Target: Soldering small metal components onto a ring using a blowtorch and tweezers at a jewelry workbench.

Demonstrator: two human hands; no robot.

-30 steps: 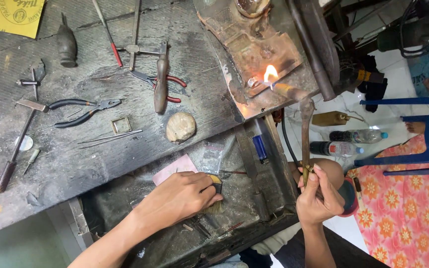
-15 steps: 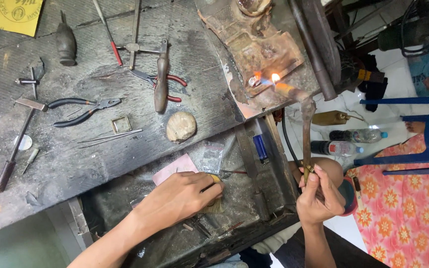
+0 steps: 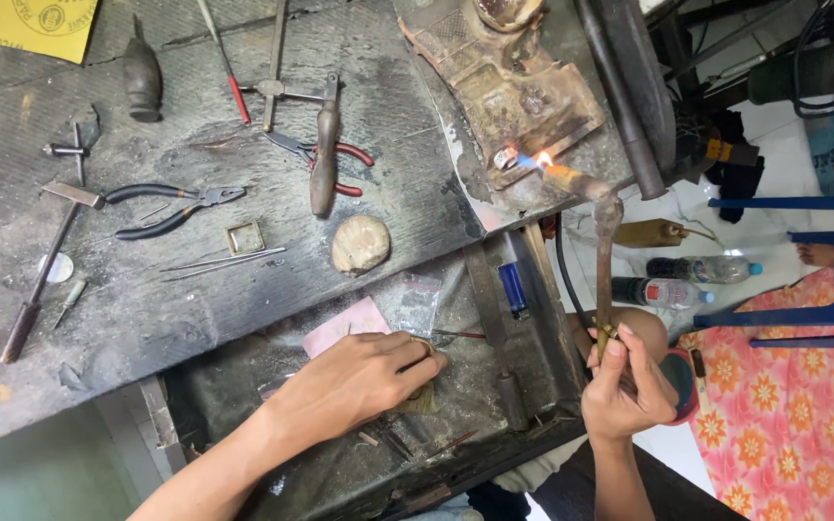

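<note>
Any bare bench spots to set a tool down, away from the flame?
Free: bench top strip below the thin rods, left of the round stone; also between the yellow sheet and black pliers. Crowded: the drawer around the left hand, and the soldering block by the torch in the right hand.

Two pliers (image 3: 171,207), two plastic bottles (image 3: 697,268), one torch (image 3: 602,241).

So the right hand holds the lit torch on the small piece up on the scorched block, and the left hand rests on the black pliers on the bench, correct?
Not quite. In the head view the left hand is down in the open drawer, fingers pinched near a pink paper; the black pliers lie untouched on the bench. The right hand does hold the lit torch at the scorched block.
</note>
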